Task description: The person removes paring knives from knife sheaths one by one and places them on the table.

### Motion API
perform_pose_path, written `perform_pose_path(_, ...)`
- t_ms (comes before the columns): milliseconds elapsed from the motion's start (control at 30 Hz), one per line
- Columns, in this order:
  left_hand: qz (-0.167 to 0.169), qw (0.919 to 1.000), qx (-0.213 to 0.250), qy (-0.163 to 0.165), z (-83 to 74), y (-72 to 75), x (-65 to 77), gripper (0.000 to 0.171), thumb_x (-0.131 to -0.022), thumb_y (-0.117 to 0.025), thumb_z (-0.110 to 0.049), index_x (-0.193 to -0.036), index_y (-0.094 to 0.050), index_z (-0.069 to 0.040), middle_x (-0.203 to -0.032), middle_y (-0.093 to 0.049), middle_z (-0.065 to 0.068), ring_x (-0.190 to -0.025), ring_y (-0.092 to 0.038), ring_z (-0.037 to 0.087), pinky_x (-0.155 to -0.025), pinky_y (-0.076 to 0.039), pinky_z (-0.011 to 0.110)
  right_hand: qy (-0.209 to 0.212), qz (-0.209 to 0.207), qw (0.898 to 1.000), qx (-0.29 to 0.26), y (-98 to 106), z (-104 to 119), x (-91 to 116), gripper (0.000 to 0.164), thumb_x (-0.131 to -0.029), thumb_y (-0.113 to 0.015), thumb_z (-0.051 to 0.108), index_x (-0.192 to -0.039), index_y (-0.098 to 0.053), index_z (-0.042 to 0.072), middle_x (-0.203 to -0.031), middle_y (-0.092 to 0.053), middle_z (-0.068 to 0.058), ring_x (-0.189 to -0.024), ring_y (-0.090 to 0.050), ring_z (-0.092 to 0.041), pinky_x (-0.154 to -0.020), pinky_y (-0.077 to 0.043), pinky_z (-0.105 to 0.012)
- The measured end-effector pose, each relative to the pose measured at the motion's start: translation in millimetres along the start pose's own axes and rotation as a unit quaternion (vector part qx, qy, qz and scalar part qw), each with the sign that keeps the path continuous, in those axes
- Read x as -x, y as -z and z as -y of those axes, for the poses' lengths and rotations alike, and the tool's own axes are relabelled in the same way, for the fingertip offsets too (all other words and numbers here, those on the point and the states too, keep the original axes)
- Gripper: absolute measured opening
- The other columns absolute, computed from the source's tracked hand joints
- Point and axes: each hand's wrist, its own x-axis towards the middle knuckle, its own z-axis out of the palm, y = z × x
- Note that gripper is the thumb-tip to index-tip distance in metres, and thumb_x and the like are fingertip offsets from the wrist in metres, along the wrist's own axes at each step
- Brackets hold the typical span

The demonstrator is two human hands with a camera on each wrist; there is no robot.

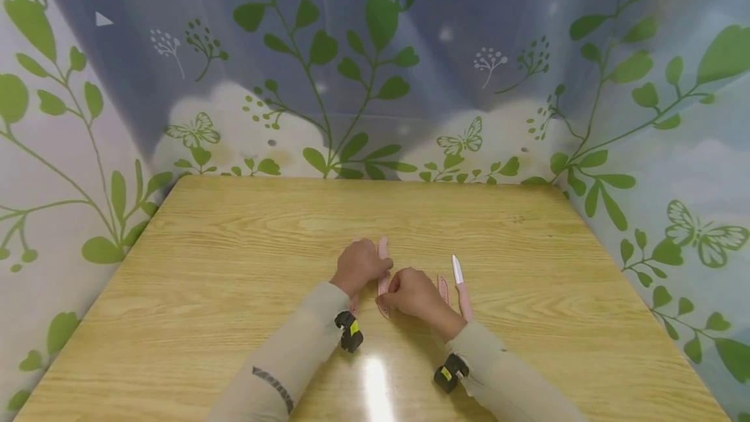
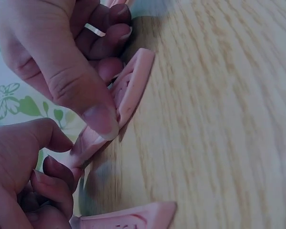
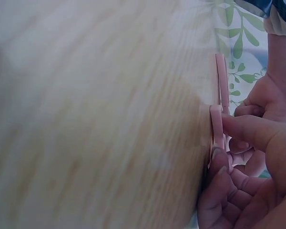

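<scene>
Between my hands lies a small pink knife (image 1: 383,247), its handle pointing away and its blade hidden. A pink patterned sheath (image 1: 383,310) lines up with it on the near side. My left hand (image 1: 359,266) pinches the knife around where handle and sheath meet. The right hand (image 1: 417,293) grips the sheath, with its thumb (image 2: 102,121) pressed on the patterned face. In the right wrist view the sheath (image 3: 217,125) stands on edge near the tabletop, fingertips from both hands around it.
Right of my hands lie a bare knife (image 1: 463,295) with a pink handle and another pink sheath (image 1: 443,288). A further pink sheath (image 1: 354,305) is partly hidden by the left wrist. The wooden table (image 1: 263,220) meets a leaf-patterned curtain (image 1: 351,116).
</scene>
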Motion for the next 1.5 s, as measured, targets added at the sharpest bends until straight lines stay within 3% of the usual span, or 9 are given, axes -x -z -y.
perform_pose_path(267,0.009,0.9999,0.012,-0.001,4.5,1.9,-4.5,0.042,-0.077,-0.062,-0.032,-0.047,-0.039,-0.016,-0.047,-0.03,-0.005,-0.041,-0.027,0.009,-0.035,-0.019,0.022,0.001,0.014,1.0,-0.012,1.0,0.8,-0.1,0.037,-0.077,-0.076,0.023,-0.052,-0.05,0.014,-0.045,-0.041,0.007,-0.04,-0.034,-0.006,-0.037,-0.025,-0.019)
perform_pose_path(567,0.011,0.9943,0.099,-0.039,13.7,7.6,-1.9,0.043,-0.08,-0.062,-0.026,-0.046,-0.037,-0.016,-0.042,-0.033,-0.007,-0.039,-0.027,0.007,-0.036,-0.019,0.021,-0.001,0.041,0.998,-0.047,3.8,3.1,2.2,0.035,-0.08,-0.074,0.022,-0.053,-0.053,0.011,-0.045,-0.045,0.006,-0.04,-0.037,-0.006,-0.036,-0.028,-0.019)
perform_pose_path(767,0.013,0.9867,0.16,-0.024,12.5,15.7,2.1,0.018,-0.081,-0.065,-0.022,-0.07,-0.062,-0.007,-0.06,-0.055,-0.001,-0.051,-0.042,0.01,-0.043,-0.032,0.021,0.013,0.037,0.997,-0.067,3.5,1.5,1.9,0.028,-0.085,-0.07,0.022,-0.064,-0.058,0.008,-0.05,-0.051,0.001,-0.042,-0.043,-0.008,-0.038,-0.034,-0.02)
perform_pose_path(900,0.012,0.9795,0.2,-0.018,13.9,18.9,4.5,0.017,-0.083,-0.067,-0.023,-0.086,-0.065,-0.005,-0.077,-0.06,0.004,-0.064,-0.049,0.014,-0.052,-0.039,0.022,0.028,0.034,0.996,-0.082,3.8,0.8,1.4,0.024,-0.086,-0.069,0.02,-0.069,-0.059,0.008,-0.052,-0.052,0.001,-0.044,-0.044,-0.008,-0.04,-0.034,-0.021)
perform_pose_path(1067,0.014,0.9639,0.265,-0.017,15.0,19.3,6.6,0.019,-0.085,-0.068,-0.019,-0.092,-0.064,-0.002,-0.089,-0.068,0.011,-0.075,-0.059,0.019,-0.062,-0.048,0.027,0.051,0.035,0.992,-0.111,4.6,-0.6,3.0,0.022,-0.088,-0.068,0.019,-0.072,-0.059,0.007,-0.055,-0.052,-0.001,-0.046,-0.044,-0.008,-0.042,-0.035,-0.022)
perform_pose_path(1233,0.044,0.9314,0.361,0.003,14.3,16.8,7.6,0.031,-0.085,-0.067,-0.011,-0.111,-0.06,0.003,-0.099,-0.071,0.024,-0.078,-0.069,0.025,-0.078,-0.056,0.042,0.062,0.038,0.986,-0.149,5.2,-6.4,8.2,0.018,-0.089,-0.067,0.018,-0.078,-0.062,0.004,-0.059,-0.056,-0.005,-0.05,-0.047,-0.011,-0.045,-0.038,-0.022)
perform_pose_path(1300,0.048,0.9229,0.382,0.013,14.0,17.1,7.7,0.039,-0.085,-0.067,-0.009,-0.12,-0.056,0.003,-0.104,-0.07,0.025,-0.079,-0.069,0.026,-0.082,-0.055,0.045,0.065,0.033,0.985,-0.157,5.6,-8.6,9.6,0.017,-0.089,-0.067,0.018,-0.08,-0.065,0.004,-0.063,-0.06,-0.007,-0.053,-0.051,-0.013,-0.047,-0.041,-0.023)
perform_pose_path(1500,0.053,0.9054,0.419,0.04,16.4,20.7,6.1,0.05,-0.085,-0.068,-0.005,-0.131,-0.05,-0.004,-0.108,-0.068,0.023,-0.081,-0.069,0.029,-0.085,-0.054,0.048,0.063,0.046,0.978,-0.193,8.5,-7.5,10.8,0.017,-0.09,-0.065,0.015,-0.089,-0.068,-0.002,-0.073,-0.069,-0.011,-0.062,-0.062,-0.015,-0.055,-0.056,-0.031)
